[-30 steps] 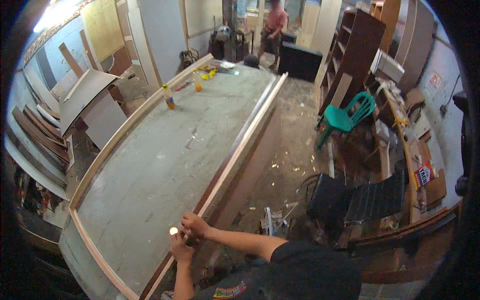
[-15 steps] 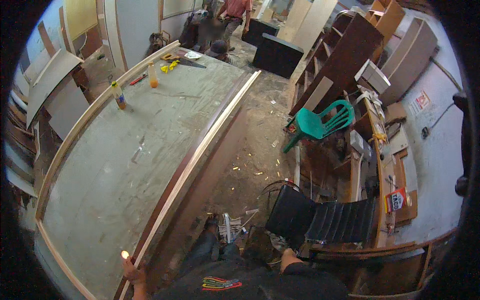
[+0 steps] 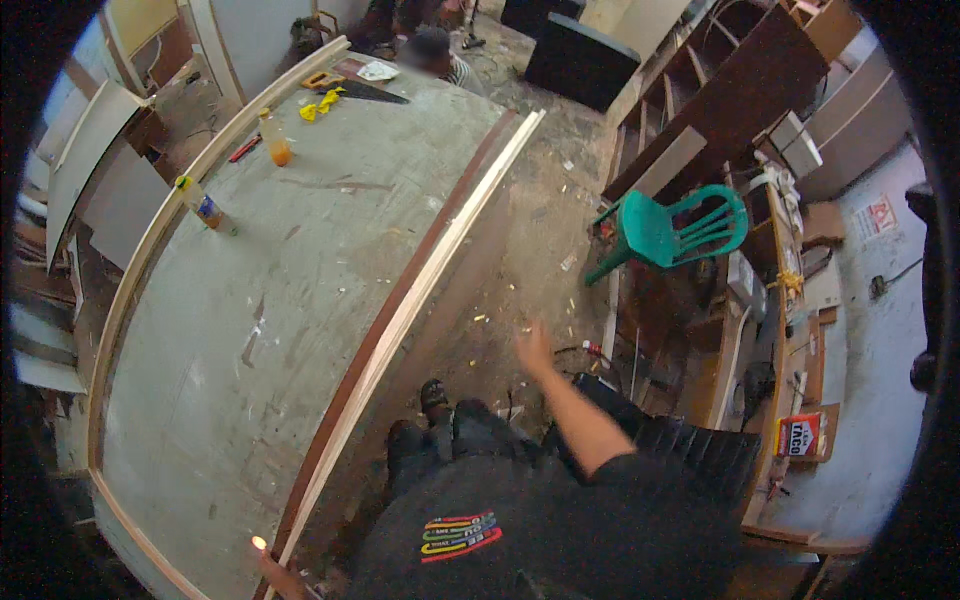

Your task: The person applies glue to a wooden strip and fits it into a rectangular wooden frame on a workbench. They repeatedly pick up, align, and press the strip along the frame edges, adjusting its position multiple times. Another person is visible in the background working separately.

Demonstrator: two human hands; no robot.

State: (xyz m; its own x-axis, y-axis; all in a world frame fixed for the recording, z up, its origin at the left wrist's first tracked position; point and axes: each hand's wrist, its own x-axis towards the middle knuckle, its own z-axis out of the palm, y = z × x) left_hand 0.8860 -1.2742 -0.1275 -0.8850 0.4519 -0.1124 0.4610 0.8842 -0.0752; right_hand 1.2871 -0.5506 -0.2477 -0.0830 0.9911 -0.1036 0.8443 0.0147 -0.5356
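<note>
My left hand (image 3: 283, 577) rests at the near edge of the large grey-topped table, beside long pale wooden strips (image 3: 395, 340) that lie along its right edge. A finger reaches over the strips, and a bright glowing spot shows at its tip; I cannot tell what makes it. My right hand (image 3: 535, 347) is held out over the littered floor, clear of the table. Motion smears its fingers, so any small thing in them cannot be made out. The table top (image 3: 300, 340) has a raised pale wooden edging (image 3: 135, 270) on its far-left side.
Two bottles (image 3: 205, 207), a handsaw (image 3: 355, 90) and a yellow crumpled piece (image 3: 322, 104) lie or stand toward the table's far end. A person (image 3: 437, 55) crouches beyond it. On my right are a green plastic chair (image 3: 665, 230), a black seat (image 3: 690, 440) and a cluttered bench (image 3: 775, 500).
My right forearm has swung up and forward from my side, out over the floor. My left hand stays at the table edge. The whole view has shifted, and the standing person is largely out of it.
</note>
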